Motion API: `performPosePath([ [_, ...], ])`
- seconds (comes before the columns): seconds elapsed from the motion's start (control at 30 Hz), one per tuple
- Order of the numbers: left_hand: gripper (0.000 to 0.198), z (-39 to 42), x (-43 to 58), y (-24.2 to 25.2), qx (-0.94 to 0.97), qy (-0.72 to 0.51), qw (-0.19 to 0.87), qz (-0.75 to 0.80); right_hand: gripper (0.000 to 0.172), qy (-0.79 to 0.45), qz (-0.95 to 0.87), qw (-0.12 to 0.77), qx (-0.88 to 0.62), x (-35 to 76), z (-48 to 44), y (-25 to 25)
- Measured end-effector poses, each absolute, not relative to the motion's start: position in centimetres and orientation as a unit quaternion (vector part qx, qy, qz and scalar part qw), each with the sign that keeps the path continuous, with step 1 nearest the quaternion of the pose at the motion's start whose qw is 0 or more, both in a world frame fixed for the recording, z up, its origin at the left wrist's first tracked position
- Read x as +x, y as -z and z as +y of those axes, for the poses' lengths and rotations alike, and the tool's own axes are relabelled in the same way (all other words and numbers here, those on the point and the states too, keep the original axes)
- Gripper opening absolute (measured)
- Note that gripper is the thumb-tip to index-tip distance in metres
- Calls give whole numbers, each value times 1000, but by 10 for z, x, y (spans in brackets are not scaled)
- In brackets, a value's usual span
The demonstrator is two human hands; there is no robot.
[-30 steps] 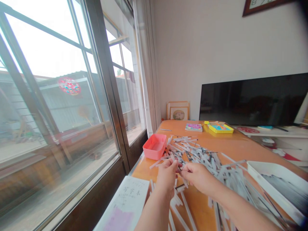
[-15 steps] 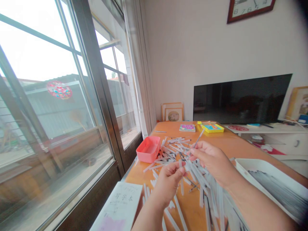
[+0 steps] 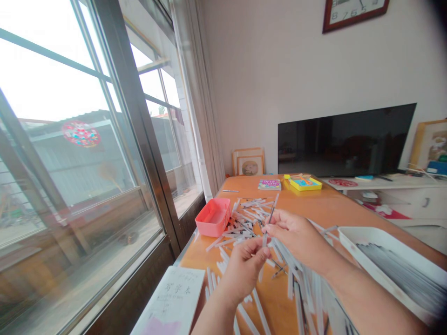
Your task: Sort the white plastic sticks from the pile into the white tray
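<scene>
Between the thumb and the fingers of the right hand (image 3: pixel 293 230), a thin rod (image 3: pixel 271 214) is pinched, dark in its lower part and pale at its upper end; it is tilted, with this upper end leaning a little to the right. Just below, the left hand (image 3: pixel 244 265) holds a whitish tube (image 3: pixel 264 241) between the thumb and the bent index finger, so this grip is also narrow. Both hands are very near each other, but I cannot tell whether rod and tube touch, because the fingers hide the lower end of the rod.

Beyond and below the hands, a loose heap of white tubes (image 3: pixel 252 203) is spread over the orange-brown table (image 3: pixel 342 204), with dark pieces among them. At the left of this heap stands a coral-red box (image 3: pixel 212 228), and nearer to the person lies a white notebook (image 3: pixel 174 298) with Chinese characters on its cover. On the right, a white tray (image 3: pixel 370 237) contains many thin grey-black rods (image 3: pixel 391 270), lying close side by side.

Toward the far end of the table lie a pen (image 3: pixel 231 190), a colourful booklet (image 3: pixel 269 184) and a yellow box (image 3: pixel 307 188). Farther back stands a black television (image 3: pixel 345 139).
</scene>
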State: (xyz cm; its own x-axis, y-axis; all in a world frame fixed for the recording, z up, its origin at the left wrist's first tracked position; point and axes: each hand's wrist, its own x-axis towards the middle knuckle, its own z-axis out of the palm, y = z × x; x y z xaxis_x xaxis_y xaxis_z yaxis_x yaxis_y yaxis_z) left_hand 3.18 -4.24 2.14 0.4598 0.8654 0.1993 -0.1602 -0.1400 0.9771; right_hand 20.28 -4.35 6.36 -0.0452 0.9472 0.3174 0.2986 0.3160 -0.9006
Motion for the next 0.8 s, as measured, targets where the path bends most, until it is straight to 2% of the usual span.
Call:
performPosePath([
  [0.17, 32, -42, 32, -24, 611, -438, 586, 302, 23, -303, -662, 449, -518, 201, -44, -65],
  [0.3, 31, -41, 30, -24, 619, -450, 578, 283, 31, -347, -625, 473, -515, 206, -45, -68],
  [0.47, 35, -31, 24, -18, 582, -493, 556, 330, 32, -296, -599, 482, -567, 226, -26, -50],
  [0.53, 38, -27, 21, -15, 556, -517, 548, 351, 32, -247, -612, 441, -609, 234, -11, -38],
  [0.67, 37, -20, 16, -11, 526, -545, 535, 376, 30, -135, -663, 278, -682, 239, 19, -20],
  [0.8, 39, -17, 15, -10, 499, -560, 545, 375, 23, -104, -674, 205, -702, 230, 43, -11],
])
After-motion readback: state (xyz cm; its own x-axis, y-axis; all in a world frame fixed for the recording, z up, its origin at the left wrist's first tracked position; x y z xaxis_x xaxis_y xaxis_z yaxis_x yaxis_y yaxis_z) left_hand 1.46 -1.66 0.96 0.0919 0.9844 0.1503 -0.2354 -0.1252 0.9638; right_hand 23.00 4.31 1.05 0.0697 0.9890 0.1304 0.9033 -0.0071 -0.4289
